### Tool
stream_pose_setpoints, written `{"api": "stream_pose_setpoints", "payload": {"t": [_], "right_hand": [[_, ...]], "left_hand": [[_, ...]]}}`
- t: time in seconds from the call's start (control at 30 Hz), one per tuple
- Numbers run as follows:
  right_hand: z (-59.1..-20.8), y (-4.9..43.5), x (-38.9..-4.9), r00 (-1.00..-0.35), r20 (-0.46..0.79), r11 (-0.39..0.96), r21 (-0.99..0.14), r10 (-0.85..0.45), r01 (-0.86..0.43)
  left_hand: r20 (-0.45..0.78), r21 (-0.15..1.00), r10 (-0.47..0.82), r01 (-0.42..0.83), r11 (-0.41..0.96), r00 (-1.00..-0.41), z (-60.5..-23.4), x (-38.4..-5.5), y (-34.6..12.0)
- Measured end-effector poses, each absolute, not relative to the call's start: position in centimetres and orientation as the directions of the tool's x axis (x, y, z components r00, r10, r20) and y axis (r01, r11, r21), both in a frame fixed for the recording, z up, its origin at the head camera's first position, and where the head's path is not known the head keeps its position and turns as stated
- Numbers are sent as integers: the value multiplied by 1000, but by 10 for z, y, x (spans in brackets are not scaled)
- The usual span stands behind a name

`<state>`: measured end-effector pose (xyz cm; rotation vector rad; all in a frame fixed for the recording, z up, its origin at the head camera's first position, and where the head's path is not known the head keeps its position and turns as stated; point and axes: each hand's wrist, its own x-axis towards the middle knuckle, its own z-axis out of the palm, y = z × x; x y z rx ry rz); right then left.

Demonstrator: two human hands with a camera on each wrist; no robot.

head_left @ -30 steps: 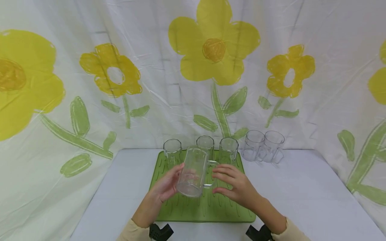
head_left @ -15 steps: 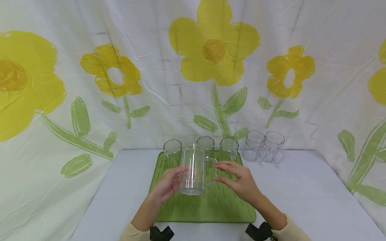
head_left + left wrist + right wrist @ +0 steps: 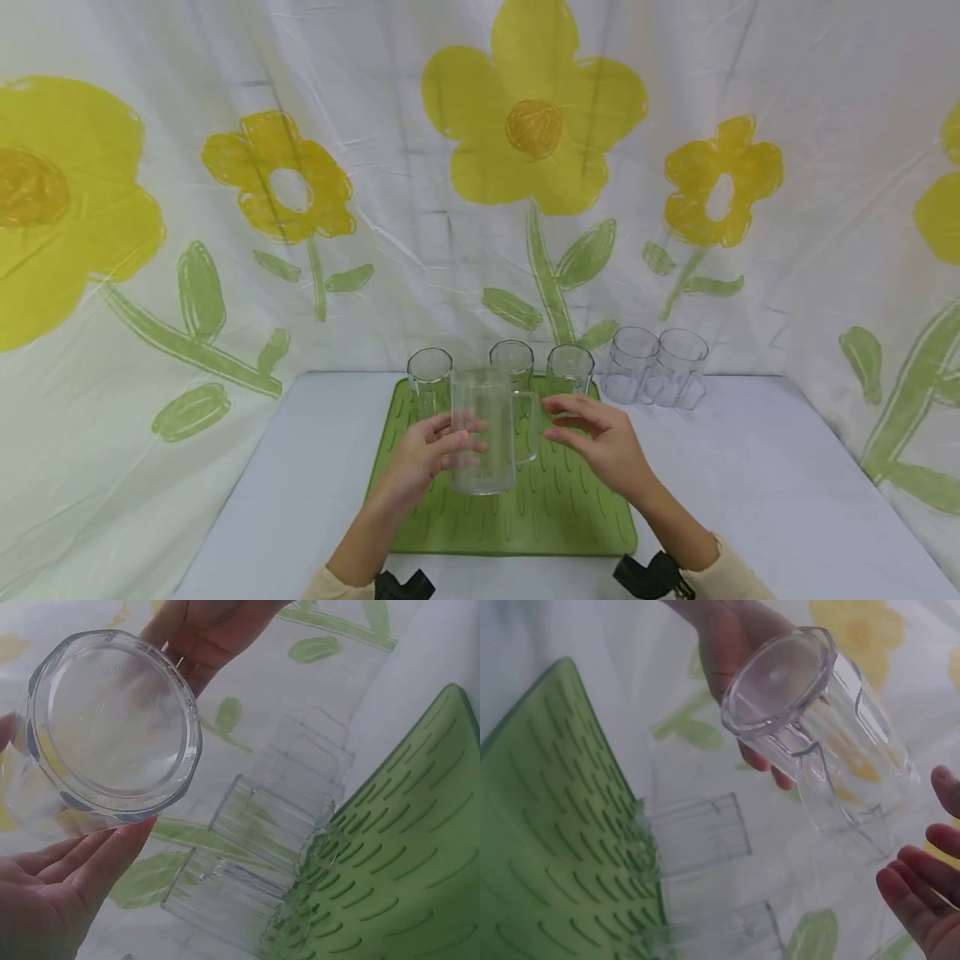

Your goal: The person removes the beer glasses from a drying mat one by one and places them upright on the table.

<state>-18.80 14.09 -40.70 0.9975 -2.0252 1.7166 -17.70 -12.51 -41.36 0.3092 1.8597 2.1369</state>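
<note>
My left hand (image 3: 423,458) grips a clear glass mug (image 3: 491,442) by its side, fingers and thumb around the body. The mug stands nearly upright above the green mat, its handle to the right. In the left wrist view the mug's round base (image 3: 116,720) faces the camera, with my left hand (image 3: 52,900) against its side. My right hand (image 3: 600,437) hovers just right of the handle, its fingers loosely bent and holding nothing. The right wrist view shows that hand (image 3: 922,892) apart from the mug (image 3: 840,727).
A ridged green drying mat (image 3: 555,525) lies on the white table (image 3: 750,492). Along its back edge stand three glass mugs, a left one (image 3: 429,383), a middle one (image 3: 512,357) and a right one (image 3: 570,371). Two more mugs (image 3: 630,367) stand right of the mat, before a flowered curtain.
The mug has gone from tilted to nearly upright. My left fingers have shifted around its side. My right hand, close at the handle before, now sits slightly farther right.
</note>
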Motion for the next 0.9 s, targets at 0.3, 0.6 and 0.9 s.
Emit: {"api": "stream_pose_setpoints", "payload": {"t": [0.3,0.6,0.9], "right_hand": [[-407,145,-189,-803,507,-3,-846,-313,-533],[-404,149,-189,-886,319,29,-937,-337,-348],[-405,151,-190,-845,279,-115,-960,-457,-255]], "left_hand": [[73,995,360,43,-91,-930,-419,-170,-126],[213,973,415,153,-174,-884,-422,-167,-126],[304,948,474,214,-235,-827,-426,-165,-126]]}}
